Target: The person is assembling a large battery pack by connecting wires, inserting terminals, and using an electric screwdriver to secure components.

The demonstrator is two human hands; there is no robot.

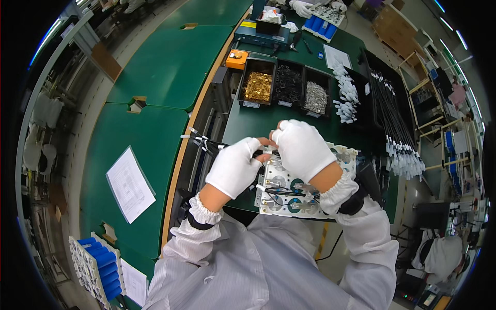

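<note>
A battery module (279, 209) with a white top plate and round cell openings lies on the table in front of me. Over its far left corner my left hand (231, 166), in a white fingerless-tipped glove, is closed on black cables (205, 143). Their white ends stick out to the left of it. My right hand (304, 151), gloved the same way, meets the left fingertips in a pinch. What lies between its fingers is hidden. More black wires (292, 192) run across the near part of the plate.
Beyond my hands stand black bins of brass-coloured parts (257, 87), black parts (288, 85) and silver parts (315, 97). White connectors (346, 95) and a tray of black cables (395, 121) lie to the right. Another blue-celled module (98, 266) sits lower left. A co-worker's gloved hand (301, 8) is at the far end.
</note>
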